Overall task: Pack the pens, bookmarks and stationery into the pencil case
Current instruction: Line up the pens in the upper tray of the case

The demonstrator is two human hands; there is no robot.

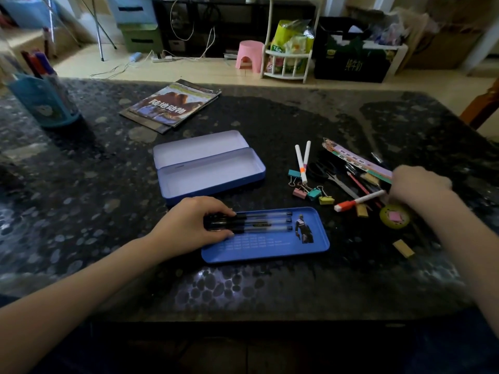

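A blue tin pencil case (210,168) lies open in the table's middle, its white inside bare. In front of it a flat blue tray (270,247) holds three black pens (259,222). My left hand (194,222) rests over the capped ends of those pens, fingers curled on them. To the right lies a heap of stationery: white markers (302,160), black scissors (332,176), coloured binder clips (313,193), long bookmarks (359,160) and pencils (361,187). My right hand (421,184) is over the heap's right end, touching an orange-tipped white marker (359,201); its grip is hidden.
A round green tape roll (394,217) and a small yellow eraser (403,248) lie near my right forearm. A picture book (172,106) sits behind the case. A blue pen holder (46,103) stands at the far left. Beyond the table are a pink stool and a shelf.
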